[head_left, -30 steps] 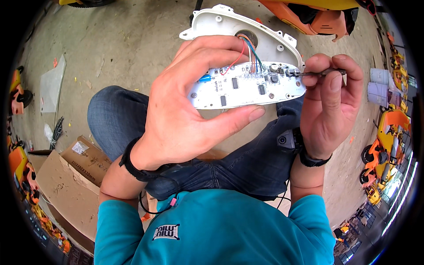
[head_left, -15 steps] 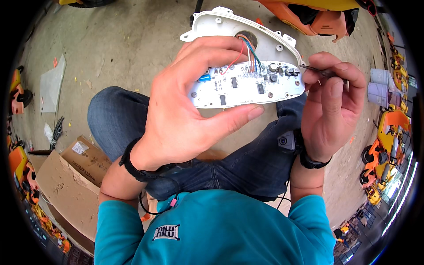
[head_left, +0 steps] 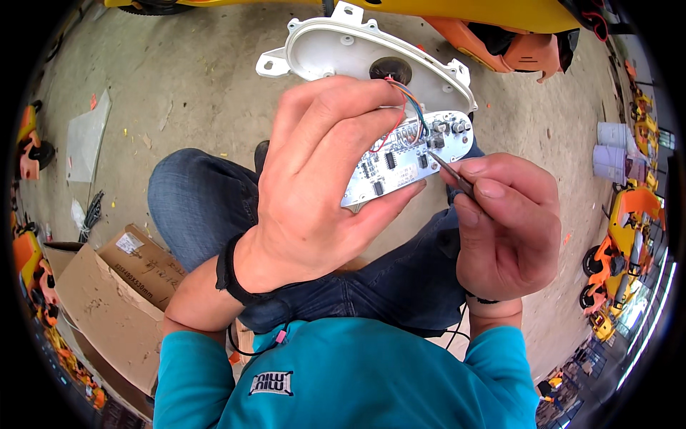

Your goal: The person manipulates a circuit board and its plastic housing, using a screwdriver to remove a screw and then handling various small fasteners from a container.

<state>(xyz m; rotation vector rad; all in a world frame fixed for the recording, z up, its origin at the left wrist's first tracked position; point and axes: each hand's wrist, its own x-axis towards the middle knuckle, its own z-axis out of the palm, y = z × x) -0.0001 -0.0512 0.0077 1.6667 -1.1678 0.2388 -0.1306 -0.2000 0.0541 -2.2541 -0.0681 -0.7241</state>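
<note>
My left hand point(head_left: 314, 186) grips a white circuit board point(head_left: 401, 175) by its left part, thumb along the lower edge and fingers over the top; the board's left end is hidden behind them. The board is tilted, its right end higher. Thin coloured wires point(head_left: 413, 100) run from it toward a dark round opening in a white plastic housing point(head_left: 314, 50) just beyond. Pinched between my right thumb and fingers point(head_left: 509, 222) is a pair of dark, pointed tweezers point(head_left: 459, 180). Their tip is over the board beside a small black chip point(head_left: 423, 161); whether it touches I cannot tell.
An opened cardboard box point(head_left: 107, 300) stands at the left, with a black cable bundle point(head_left: 91, 214) and a flat pale sheet point(head_left: 86, 146) beyond it. Yellow and orange machine parts point(head_left: 493, 43) stand ahead. White buckets point(head_left: 611, 154) and small orange-yellow vehicles point(head_left: 629, 222) are at the right.
My right hand has moved left and down, bringing the tweezers from the board's right end over its face. The board has tilted and shifted slightly; the housing has shifted left.
</note>
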